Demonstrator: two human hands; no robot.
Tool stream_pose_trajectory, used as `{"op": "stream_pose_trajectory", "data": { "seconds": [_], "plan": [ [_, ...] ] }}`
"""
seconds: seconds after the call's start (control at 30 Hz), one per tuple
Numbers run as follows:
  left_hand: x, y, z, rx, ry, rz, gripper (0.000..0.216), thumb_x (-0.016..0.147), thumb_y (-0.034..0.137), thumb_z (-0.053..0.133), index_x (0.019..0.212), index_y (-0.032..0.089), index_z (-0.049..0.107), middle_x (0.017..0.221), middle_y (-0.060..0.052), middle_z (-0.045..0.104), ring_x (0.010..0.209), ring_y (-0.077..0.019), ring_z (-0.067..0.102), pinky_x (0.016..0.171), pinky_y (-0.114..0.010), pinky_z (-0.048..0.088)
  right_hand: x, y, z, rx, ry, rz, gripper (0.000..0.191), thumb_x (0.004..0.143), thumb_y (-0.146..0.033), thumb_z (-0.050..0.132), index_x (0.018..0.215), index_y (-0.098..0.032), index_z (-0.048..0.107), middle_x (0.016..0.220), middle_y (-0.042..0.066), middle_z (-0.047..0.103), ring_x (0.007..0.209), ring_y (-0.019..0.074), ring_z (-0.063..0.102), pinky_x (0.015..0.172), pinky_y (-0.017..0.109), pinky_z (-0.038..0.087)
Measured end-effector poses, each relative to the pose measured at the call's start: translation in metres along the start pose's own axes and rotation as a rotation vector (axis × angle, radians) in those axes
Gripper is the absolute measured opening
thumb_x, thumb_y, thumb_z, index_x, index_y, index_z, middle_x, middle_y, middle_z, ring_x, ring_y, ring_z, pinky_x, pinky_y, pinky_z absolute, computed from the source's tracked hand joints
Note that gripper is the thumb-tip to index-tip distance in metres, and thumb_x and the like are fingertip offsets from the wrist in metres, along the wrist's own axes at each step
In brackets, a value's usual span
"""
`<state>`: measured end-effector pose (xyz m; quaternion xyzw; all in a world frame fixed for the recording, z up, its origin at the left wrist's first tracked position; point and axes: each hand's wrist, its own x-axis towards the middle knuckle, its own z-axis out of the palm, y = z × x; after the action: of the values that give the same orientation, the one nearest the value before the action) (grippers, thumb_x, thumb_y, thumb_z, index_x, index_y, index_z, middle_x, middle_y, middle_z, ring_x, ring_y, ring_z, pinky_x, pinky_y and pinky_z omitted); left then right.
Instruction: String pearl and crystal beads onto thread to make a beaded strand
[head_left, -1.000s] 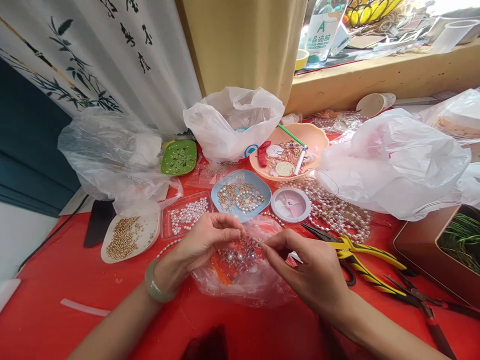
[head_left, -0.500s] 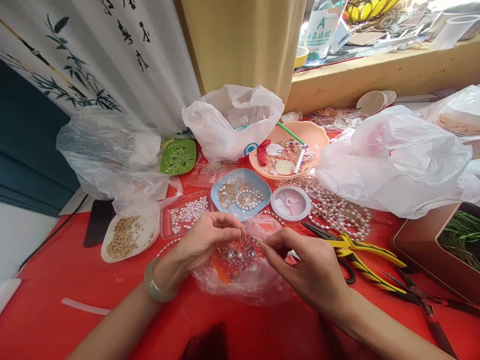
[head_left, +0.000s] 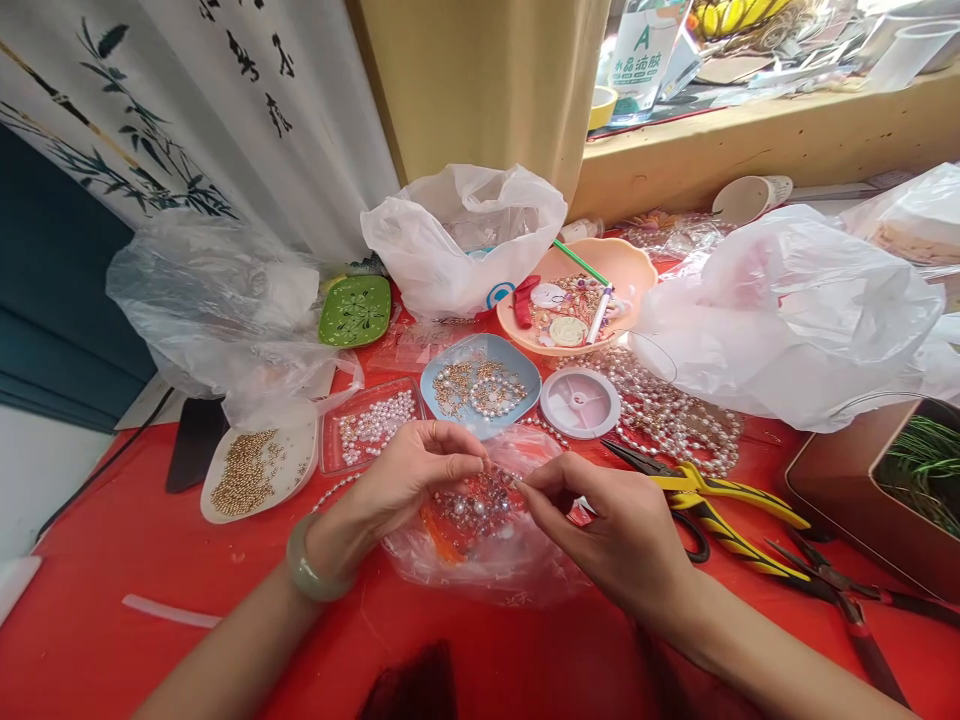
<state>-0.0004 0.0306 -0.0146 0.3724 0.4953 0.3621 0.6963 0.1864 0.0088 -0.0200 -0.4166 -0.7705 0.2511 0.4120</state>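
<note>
My left hand (head_left: 409,478), with a pale green bangle (head_left: 307,570) on its wrist, pinches its thumb and forefinger together above a clear plastic bag of mixed beads (head_left: 480,530) on the red table (head_left: 150,560). My right hand (head_left: 607,525) pinches something tiny a few centimetres to the right, its fingertips pointing at the left hand's. What sits between the fingertips is too small to make out; a strand of pearls (head_left: 337,490) trails from under my left hand.
Behind the hands lie a blue dish of pearl and gold beads (head_left: 480,385), a clear tray of pearls (head_left: 371,425), a white dish of gold beads (head_left: 259,470), a thread spool (head_left: 580,402), pearl strands (head_left: 675,420), a peach dish (head_left: 577,300), yellow-handled pliers (head_left: 720,510) and plastic bags (head_left: 780,310).
Both hands stay pinched over the bead bag, almost still. The view has tilted slightly, so everything sits a little higher in the picture.
</note>
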Motion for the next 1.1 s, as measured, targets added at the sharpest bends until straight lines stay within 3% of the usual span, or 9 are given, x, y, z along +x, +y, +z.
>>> {"op": "stream_pose_trajectory", "data": {
  "seconds": [0.1,0.3,0.4,0.57,0.8,1.1],
  "plan": [
    [0.000,-0.001,0.000,0.039,0.010,0.031,0.016,0.053,0.021,0.079,0.063,0.013,0.069,0.059,-0.001,0.062,0.051,-0.0065,0.052,0.047,-0.016,0.041,0.002,0.000,0.000,0.080,-0.052,0.083,0.012,0.076,-0.013,0.053,0.065,-0.014,0.057,0.054,0.000,0.061,0.045,0.0073,0.053,0.045,0.017,0.040],
    [-0.002,0.003,0.004,0.025,0.032,0.054,0.018,0.051,0.024,0.080,0.061,0.014,0.068,0.057,0.000,0.062,0.050,-0.0070,0.053,0.044,-0.015,0.040,0.008,-0.002,-0.003,0.532,-0.235,0.519,0.017,0.077,-0.027,0.055,0.065,-0.015,0.054,0.055,0.000,0.059,0.047,0.0078,0.054,0.045,0.017,0.044],
    [-0.003,0.005,0.004,-0.031,0.023,0.042,0.018,0.052,0.025,0.079,0.058,0.014,0.067,0.055,0.001,0.061,0.049,-0.0061,0.052,0.042,-0.013,0.039,0.011,-0.003,-0.005,0.615,-0.255,0.585,0.019,0.076,-0.030,0.057,0.065,-0.015,0.053,0.056,-0.001,0.058,0.048,0.0071,0.053,0.047,0.017,0.045],
    [-0.004,0.003,0.002,-0.118,0.038,-0.014,0.017,0.054,0.023,0.079,0.061,0.013,0.069,0.058,0.000,0.063,0.052,-0.0052,0.054,0.045,-0.011,0.040,0.009,-0.004,-0.004,0.598,-0.190,0.541,0.019,0.075,-0.031,0.058,0.064,-0.016,0.054,0.056,-0.001,0.057,0.048,0.0081,0.055,0.046,0.018,0.046],
    [-0.003,0.003,0.003,-0.105,0.032,-0.012,0.012,0.057,0.019,0.077,0.065,0.013,0.069,0.063,-0.001,0.064,0.056,-0.0051,0.055,0.048,-0.011,0.041,0.006,-0.004,-0.003,0.343,-0.095,0.355,0.017,0.076,-0.023,0.055,0.061,-0.015,0.054,0.052,0.001,0.059,0.044,0.0091,0.054,0.042,0.019,0.043],
    [-0.004,0.003,0.005,-0.098,0.046,-0.027,0.013,0.056,0.018,0.077,0.062,0.012,0.067,0.060,0.000,0.062,0.052,-0.0060,0.054,0.047,-0.014,0.041,0.005,-0.006,-0.003,0.203,-0.039,0.217,0.016,0.075,-0.015,0.055,0.059,-0.016,0.054,0.051,-0.001,0.061,0.043,0.0072,0.052,0.041,0.016,0.040]
  ]
}}
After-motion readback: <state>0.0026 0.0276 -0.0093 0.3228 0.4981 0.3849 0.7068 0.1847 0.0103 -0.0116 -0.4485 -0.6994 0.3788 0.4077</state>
